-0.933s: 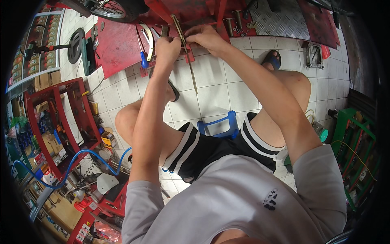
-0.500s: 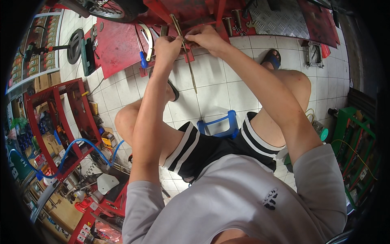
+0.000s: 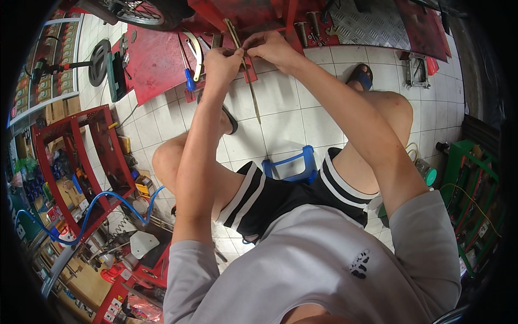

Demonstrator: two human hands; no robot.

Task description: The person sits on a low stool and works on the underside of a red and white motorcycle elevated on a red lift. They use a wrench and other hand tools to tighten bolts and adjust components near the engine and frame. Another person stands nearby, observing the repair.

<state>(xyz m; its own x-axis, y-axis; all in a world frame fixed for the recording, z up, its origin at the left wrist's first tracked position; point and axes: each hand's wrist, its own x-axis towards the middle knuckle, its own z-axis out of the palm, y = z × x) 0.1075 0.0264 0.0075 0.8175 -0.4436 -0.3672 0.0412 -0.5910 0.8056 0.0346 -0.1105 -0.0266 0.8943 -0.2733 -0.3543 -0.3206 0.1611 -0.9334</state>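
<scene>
My left hand [image 3: 225, 62] and my right hand [image 3: 267, 51] meet at a long, thin brass-coloured strip [image 3: 253, 97] whose upper part lies against the red stand [image 3: 210, 13] and whose lower part extends out over the floor. Fingers of both hands are pinched at the strip; any small piece between them is too small to make out. Left of my left hand, a blue-handled screwdriver [image 3: 190, 81], a curved cream part [image 3: 198, 62] and slim tools lie on the red platform [image 3: 154, 62].
A wheel [image 3: 145, 11] hangs at upper left. Bolts [image 3: 313, 29] lie beside a metal plate [image 3: 367, 24]. A blue stool [image 3: 288, 170] sits between my legs. A red rack [image 3: 59, 178] and blue hose [image 3: 116, 200] are left; a green rack [image 3: 469, 200] is right.
My right hand has shifted a little up and left, closer to my left fingertips. Both hands stay on the brass-coloured strip; little else differs.
</scene>
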